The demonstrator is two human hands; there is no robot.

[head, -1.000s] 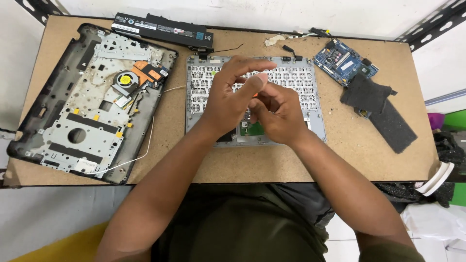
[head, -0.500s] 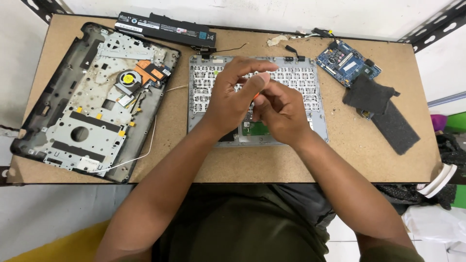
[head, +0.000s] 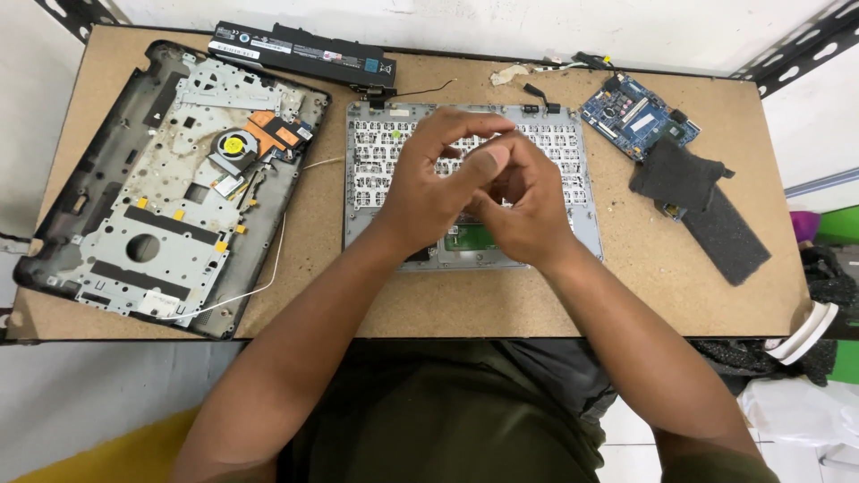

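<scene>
- Nearest the camera: person's lap in dark olive clothing, both forearms reaching forward over the table [head: 465, 309] edge.
- Left hand [head: 428, 192] and right hand [head: 523, 201] meet over the middle of the keyboard panel [head: 586, 228], touching each other, raised a little above it.
- Left fingers [head: 465, 125] curl over toward the right hand, thumb pressed against the right fingers [head: 501, 174]; the right fingers are bunched together. Both look to be pinching at something very small between them, but it is hidden, so cannot tell what, or whether anything is held.
- Keyboard panel: grey laptop top cover lying flat, underside up, centre of table, green touchpad board [head: 470, 237] showing just under the hands.
- Handling guess: panel is thin, light and stiff, flexes if lifted by one corner; best taken by the long side edges, not by the key backing or the ribbon area. Any tiny part at the fingertips would be light, slippery and easy to drop.
- Left of it, just beside: laptop base chassis [head: 157, 192], opened up, fan [head: 234, 145] and copper heat pipe visible, white wire [head: 268, 268] trailing along its right edge.
- Right: dark foam pads [head: 707, 210], partly over a blue circuit board [head: 637, 114].
- Far edge: long black battery [head: 304, 55], loose black cable [head: 429, 89], small connector bits [head: 559, 64].
- Off the table at right: white roll [head: 810, 331], dark cloth.
</scene>
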